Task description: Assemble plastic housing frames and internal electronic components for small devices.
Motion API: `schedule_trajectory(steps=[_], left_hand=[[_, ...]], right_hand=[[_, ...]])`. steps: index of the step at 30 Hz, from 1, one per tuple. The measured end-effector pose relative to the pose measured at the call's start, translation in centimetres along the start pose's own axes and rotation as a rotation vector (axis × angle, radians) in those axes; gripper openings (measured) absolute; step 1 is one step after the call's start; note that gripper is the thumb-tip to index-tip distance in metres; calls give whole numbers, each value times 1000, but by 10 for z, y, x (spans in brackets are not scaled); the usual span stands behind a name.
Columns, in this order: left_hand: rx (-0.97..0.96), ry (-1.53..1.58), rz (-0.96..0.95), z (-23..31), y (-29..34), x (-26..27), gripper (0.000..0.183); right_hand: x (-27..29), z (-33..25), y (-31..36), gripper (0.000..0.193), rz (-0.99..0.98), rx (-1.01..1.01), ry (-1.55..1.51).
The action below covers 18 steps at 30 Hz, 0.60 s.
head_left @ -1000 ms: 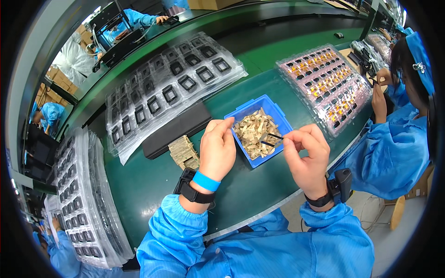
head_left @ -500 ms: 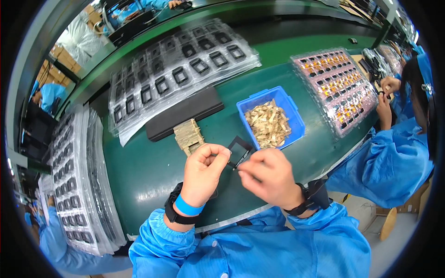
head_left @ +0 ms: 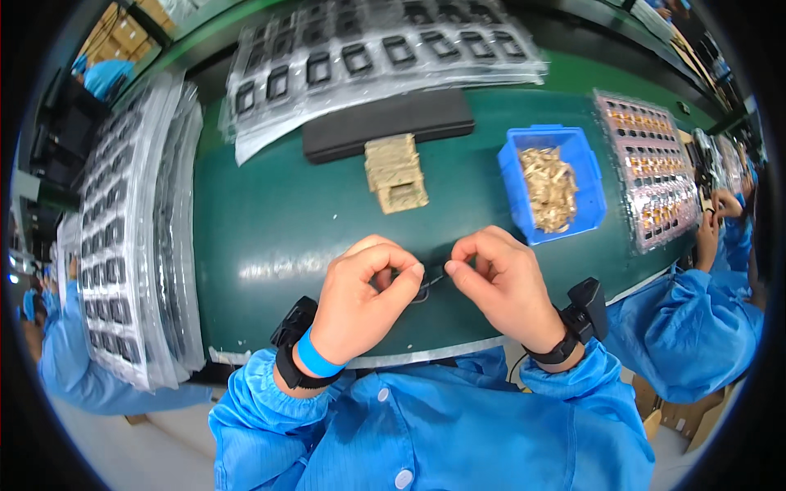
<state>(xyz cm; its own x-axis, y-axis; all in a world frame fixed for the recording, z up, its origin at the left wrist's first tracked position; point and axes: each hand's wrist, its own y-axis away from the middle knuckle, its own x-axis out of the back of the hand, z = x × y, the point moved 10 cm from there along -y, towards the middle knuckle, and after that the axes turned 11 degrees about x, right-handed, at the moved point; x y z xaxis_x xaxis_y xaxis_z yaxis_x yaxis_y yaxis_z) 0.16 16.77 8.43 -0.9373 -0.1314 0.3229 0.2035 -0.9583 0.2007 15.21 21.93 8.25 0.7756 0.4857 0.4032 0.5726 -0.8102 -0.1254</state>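
Both hands are close together over the near middle of the green table. My left hand (head_left: 368, 290) is closed in a pinch, thumb against forefinger. A little to its right, my right hand (head_left: 509, 286) pinches too, thumb tip facing the left one. Between the fingertips shows a small thin dark piece (head_left: 422, 292) with a light edge, too small and blurred to name. Beyond my hands lies a stack of tan flat strips (head_left: 395, 168). Past my right hand stands a blue bin (head_left: 514, 184) holding a heap of tan scraps (head_left: 548, 188).
Behind the strips lies a long black case (head_left: 344, 137). Clear trays of black frames (head_left: 356, 59) fill the back, and more trays (head_left: 115, 245) are stacked at left. A pink-tinted tray (head_left: 655, 168) with orange parts is at right, beside a co-worker's hands (head_left: 711, 233).
The view has shifted, so the bin and trays sit elsewhere in the picture. The black square piece seen by my fingers before no longer shows plainly. My hands are slightly farther apart.
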Motion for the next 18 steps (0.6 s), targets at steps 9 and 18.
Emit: schedule_trajectory(steps=[9, 18], left_hand=[[-3, -96, 248, -34, 29, 40, 31], [-116, -443, 262, -56, 49, 26, 62]], right_hand=[[-27, 19, 2, 8, -40, -112, -128], [-59, 52, 9, 11, -100, -238, -380]])
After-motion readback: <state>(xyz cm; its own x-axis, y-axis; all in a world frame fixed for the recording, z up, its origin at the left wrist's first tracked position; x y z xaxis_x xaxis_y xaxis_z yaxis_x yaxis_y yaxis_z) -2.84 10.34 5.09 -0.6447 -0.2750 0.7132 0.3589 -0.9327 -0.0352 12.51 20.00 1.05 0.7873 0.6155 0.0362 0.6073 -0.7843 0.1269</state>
